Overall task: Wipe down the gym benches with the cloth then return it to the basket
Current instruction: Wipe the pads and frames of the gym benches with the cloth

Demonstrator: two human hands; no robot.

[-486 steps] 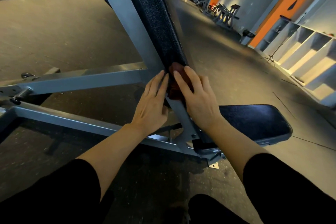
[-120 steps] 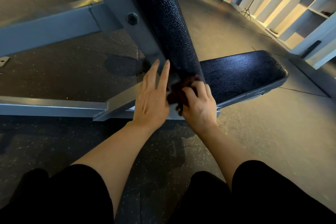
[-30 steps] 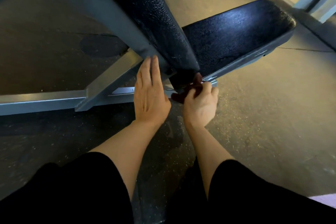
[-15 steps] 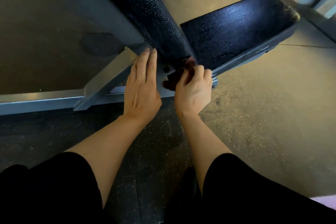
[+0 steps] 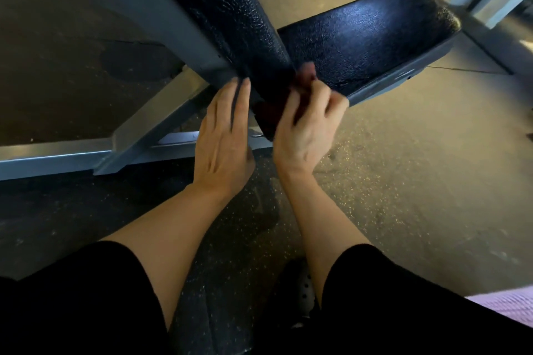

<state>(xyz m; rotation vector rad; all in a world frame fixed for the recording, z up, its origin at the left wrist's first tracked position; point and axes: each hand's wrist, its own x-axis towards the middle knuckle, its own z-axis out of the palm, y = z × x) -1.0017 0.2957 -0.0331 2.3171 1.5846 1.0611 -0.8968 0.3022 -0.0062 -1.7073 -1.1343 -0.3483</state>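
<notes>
Right hand: fingers curled round dark red cloth, working it into the seam just ahead, where back pad meets seat pad. Left hand: fingers straight, flat against the back pad's lower end, likely steadying. Basket unseen.

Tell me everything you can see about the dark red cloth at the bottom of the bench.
The dark red cloth looks soft and bunched, not spread flat. It sits at the lower end of the black textured backrest pad, where that pad meets the black seat pad. The right hand holds it with curled fingers and covers much of it; a lighter reddish part shows above the fingers. The left hand lies flat beside it, fingers straight against the backrest. The picture is blurred here, so its weave and full shape cannot be told.
</notes>
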